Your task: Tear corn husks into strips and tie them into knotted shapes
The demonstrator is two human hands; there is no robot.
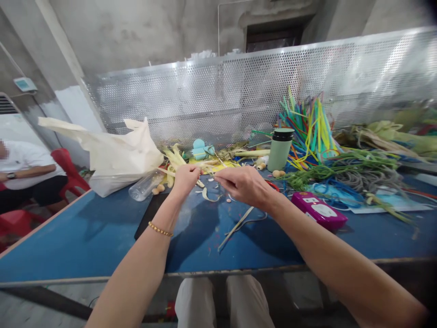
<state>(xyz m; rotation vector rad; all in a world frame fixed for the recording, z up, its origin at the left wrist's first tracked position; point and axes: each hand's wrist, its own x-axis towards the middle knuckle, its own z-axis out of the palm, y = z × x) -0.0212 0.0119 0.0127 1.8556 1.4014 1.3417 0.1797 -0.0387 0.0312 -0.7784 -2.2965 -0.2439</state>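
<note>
Above the middle of the blue table, my left hand [187, 181] is closed in a pinch. A pale, flat plant strip [167, 171] runs up to its fingers. Just to the right, my right hand [243, 183] is also pinched, fingertips pointing toward the left hand; what sits between them is too small to tell. Behind the hands lie pale, husk-like leaves [176, 158] on a yellow sheet [225, 166]. Below them, a curled peel-like scrap [209, 195] and loose narrow strips [235, 228] rest on the table.
A white plastic bag [119, 152], clear bottle [141, 187] and dark flat object [152, 212] are left. Right stand a green tumbler [280, 152], magenta box [317, 209], colourful strips [310, 130] and cord bundles [362, 175]. A perforated metal panel [191, 98] backs the table [112, 241]; a person [30, 168] sits left.
</note>
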